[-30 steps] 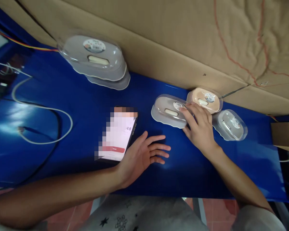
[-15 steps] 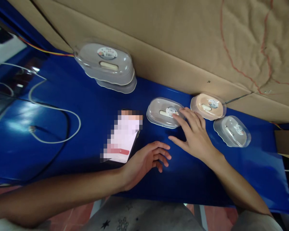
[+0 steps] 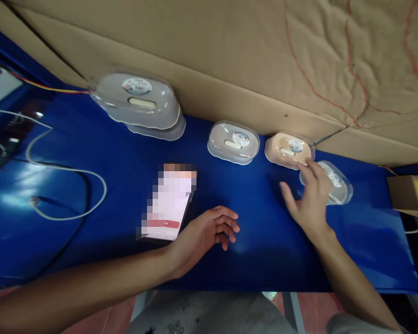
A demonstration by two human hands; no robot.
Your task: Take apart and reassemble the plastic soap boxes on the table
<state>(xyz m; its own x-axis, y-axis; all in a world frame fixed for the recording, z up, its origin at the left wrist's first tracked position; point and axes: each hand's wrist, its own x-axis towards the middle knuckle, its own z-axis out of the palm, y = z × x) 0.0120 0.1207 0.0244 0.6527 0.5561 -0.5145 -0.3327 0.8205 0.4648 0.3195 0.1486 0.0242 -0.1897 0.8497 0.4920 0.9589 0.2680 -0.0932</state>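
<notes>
My right hand (image 3: 310, 197) is open, fingers spread, in front of two oval lidded plastic boxes. One is the peach box (image 3: 288, 149); the other is the grey-white box (image 3: 338, 184) at the right, partly covered by my hand. Whether my fingertips touch either box I cannot tell. A third oval box (image 3: 226, 141), grey with a clear lid and round label, sits left of them by the cardboard. My left hand (image 3: 209, 239) rests on the table with loosely curled, parted fingers and nothing in it. Just left of that hand lies a phone (image 3: 167, 204), its screen lit and blurred.
Two larger clear-lidded boxes (image 3: 139, 99) are stacked at the back left. A brown cardboard wall (image 3: 195, 69) runs along the back of the blue table (image 3: 251, 260). A white cable (image 3: 102, 185) loops at left. A small carton (image 3: 406, 195) stands at the right edge.
My right hand has left the middle grey box and moved right toward the peach and right-hand boxes. The middle box now sits farther back, nearer the cardboard. The view has shifted slightly right.
</notes>
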